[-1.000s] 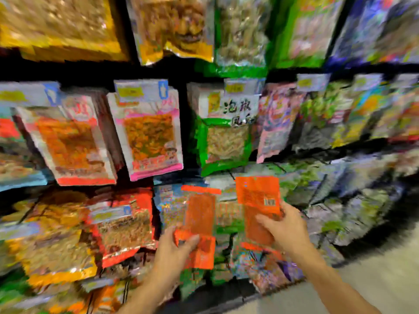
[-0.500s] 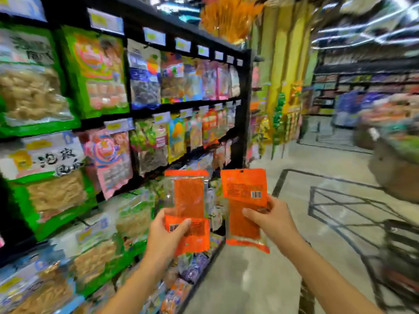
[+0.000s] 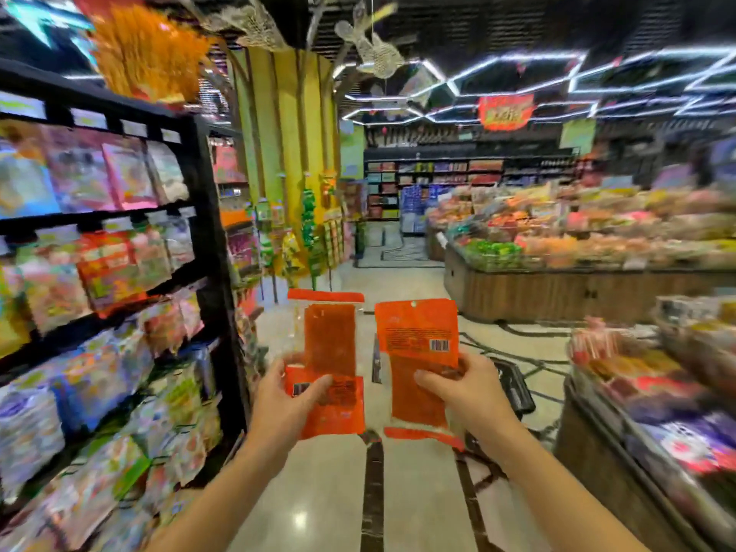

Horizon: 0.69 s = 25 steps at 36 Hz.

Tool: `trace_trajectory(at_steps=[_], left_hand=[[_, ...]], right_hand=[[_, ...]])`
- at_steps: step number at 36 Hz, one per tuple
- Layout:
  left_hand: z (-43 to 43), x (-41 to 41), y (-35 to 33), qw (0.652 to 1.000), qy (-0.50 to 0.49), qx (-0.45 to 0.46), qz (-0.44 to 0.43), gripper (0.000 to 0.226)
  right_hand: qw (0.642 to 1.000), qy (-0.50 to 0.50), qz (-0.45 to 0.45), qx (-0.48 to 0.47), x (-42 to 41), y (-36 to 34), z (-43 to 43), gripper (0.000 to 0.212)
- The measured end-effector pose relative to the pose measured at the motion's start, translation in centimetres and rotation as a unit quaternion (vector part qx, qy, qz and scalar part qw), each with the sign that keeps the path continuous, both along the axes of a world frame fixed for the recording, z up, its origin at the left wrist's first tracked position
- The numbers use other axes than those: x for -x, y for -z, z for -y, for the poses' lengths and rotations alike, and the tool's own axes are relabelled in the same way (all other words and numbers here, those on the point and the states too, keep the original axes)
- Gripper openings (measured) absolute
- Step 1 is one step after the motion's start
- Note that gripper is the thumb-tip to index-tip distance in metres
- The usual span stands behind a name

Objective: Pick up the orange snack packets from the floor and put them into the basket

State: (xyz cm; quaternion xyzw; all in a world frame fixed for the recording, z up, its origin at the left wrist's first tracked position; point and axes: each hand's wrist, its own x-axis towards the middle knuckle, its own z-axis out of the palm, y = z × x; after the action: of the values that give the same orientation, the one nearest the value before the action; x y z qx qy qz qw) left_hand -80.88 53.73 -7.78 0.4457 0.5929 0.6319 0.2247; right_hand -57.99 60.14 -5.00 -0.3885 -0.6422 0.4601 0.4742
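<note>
Two orange packets held up in a shop aisle, one in each hand.

Head view: the left hand (image 3: pixel 292 400) pinches the left packet (image 3: pixel 328 364) by its lower half, thumb across the front and fingers closed behind it, so the clear window faces the person; the right hand (image 3: pixel 466 392) grips the right packet (image 3: pixel 418 360) the same way at mid-height, barcode side showing; both packets stand upright, just beside each other but apart, well above the floor (image 3: pixel 418 492), which suits carrying them rather than reading them; a dark basket (image 3: pixel 513 388) seems to sit on the floor just behind the right hand, mostly hidden; shelves (image 3: pixel 207 253) of bagged snacks line the left; judging by this, both packets are picked up and dropping them into the basket remains.
</note>
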Motion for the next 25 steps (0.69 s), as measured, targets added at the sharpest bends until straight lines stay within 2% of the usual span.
trace_trajectory(at_steps=[6,13,19,25], left_hand=[[-9.3,-8.2,-1.0,0.998,0.053,0.021,-0.005,0.043],[-19.3,-12.2,0.4,0.995,0.095,0.037,-0.02,0.054],[-28.5,-12.9,1.4,0.993,0.114,0.025,-0.021,0.051],[-37.6,-12.1,0.8,0.987,0.159,0.02,-0.004,0.039]], right_hand=[[0.998,0.059,0.002,-0.005,-7.6,-0.2,-7.0,0.022],[0.995,0.104,-0.001,0.006,-12.1,1.5,-15.2,0.023],[0.99,0.138,0.007,0.007,-12.9,2.8,-23.5,0.023],[0.982,0.187,0.01,0.004,-12.2,2.2,-32.0,0.022]])
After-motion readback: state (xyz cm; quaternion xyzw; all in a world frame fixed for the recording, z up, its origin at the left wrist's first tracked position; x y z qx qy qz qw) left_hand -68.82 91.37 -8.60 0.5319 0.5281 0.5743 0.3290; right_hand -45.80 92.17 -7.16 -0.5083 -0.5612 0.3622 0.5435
